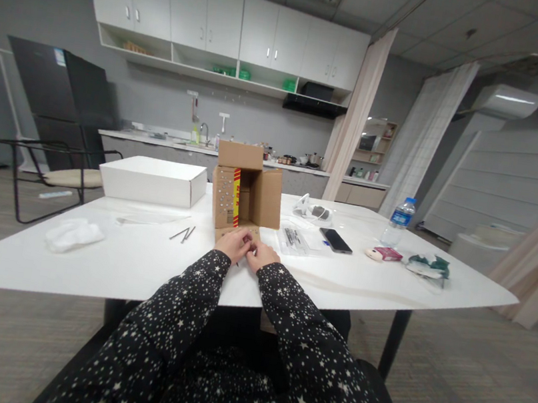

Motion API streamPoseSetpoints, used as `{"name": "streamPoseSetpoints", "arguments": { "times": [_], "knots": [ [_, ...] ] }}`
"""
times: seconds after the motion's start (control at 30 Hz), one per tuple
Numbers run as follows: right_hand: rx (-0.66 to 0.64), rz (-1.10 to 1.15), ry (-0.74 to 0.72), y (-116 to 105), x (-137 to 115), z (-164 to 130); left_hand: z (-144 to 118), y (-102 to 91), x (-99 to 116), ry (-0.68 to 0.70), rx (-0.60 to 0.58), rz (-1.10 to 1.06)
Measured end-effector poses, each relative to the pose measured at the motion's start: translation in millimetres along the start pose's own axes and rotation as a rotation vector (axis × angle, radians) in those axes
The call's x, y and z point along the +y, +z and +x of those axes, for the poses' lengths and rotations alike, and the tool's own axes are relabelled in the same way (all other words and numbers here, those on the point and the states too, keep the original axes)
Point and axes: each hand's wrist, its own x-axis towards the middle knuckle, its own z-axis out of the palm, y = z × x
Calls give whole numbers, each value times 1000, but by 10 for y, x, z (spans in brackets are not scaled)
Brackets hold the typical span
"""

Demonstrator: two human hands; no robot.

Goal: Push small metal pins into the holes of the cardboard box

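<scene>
"Left hand [233,244] and right hand [262,256]: what are the hands doing?"

"Meeting just in front of the cardboard box [223,200]. Fingers are curling inward, nearly closed, with fingertips bunching together. Whether they are gripping anything, I cannot tell; the fingers are covering that spot. A short dark tip [238,264] is showing just below the left hand, identity unclear."

"Box position, taking the hands as clock centre?"

"Standing at 12 o'clock, just beyond them, on the white surface [126,274]. Its open side is facing the wearer. An upper flap [240,155] is sticking up, a side flap [270,198] is angling out toward 1 o'clock, and a lower flap [222,232] is lying partly behind the hands. Yellow-and-red tape [236,196] is running down the panel toward 11 o'clock."

"Noting the left half of the dial?"

"Three slim metal pieces [185,236] are lying at 9 o'clock, crumpled white material [74,234] is sitting farther out that way, and a white box [150,182] is resting at 10."

"Right half?"

"A clear plastic bag [293,240] is lying near 2 o'clock. Between 2 and 3, a phone [336,240] is lying flat and a water bottle [398,222] is standing upright farther off. A pink packet [390,254] is lying at 3."
</scene>
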Motion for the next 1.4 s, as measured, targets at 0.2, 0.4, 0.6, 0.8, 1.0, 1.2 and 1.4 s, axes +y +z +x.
{"name": "streamPoseSetpoints", "arguments": {
  "times": [0.2,0.4,0.6,0.8,1.0,1.2,1.4],
  "knots": [
    [1,5,0,4,2,2,-7,-22,33,-5,-13,6],
    [4,-3,6,21,8,11,-20,-25,44,-42,-71,17],
    [6,1,12,33,13,17,-21,-4,12,-49,-97,18],
    [8,-5,3,36,12,20,-26,13,-8,-56,-106,3],
    [21,-5,-30,42,42,7,-25,18,-11,-58,-115,5],
    [14,-7,-7,44,34,12,-24,14,-10,-55,-118,-11],
    [1,-25,-10,53,31,33,-23,30,-14,-77,-132,8]
  ]
}}
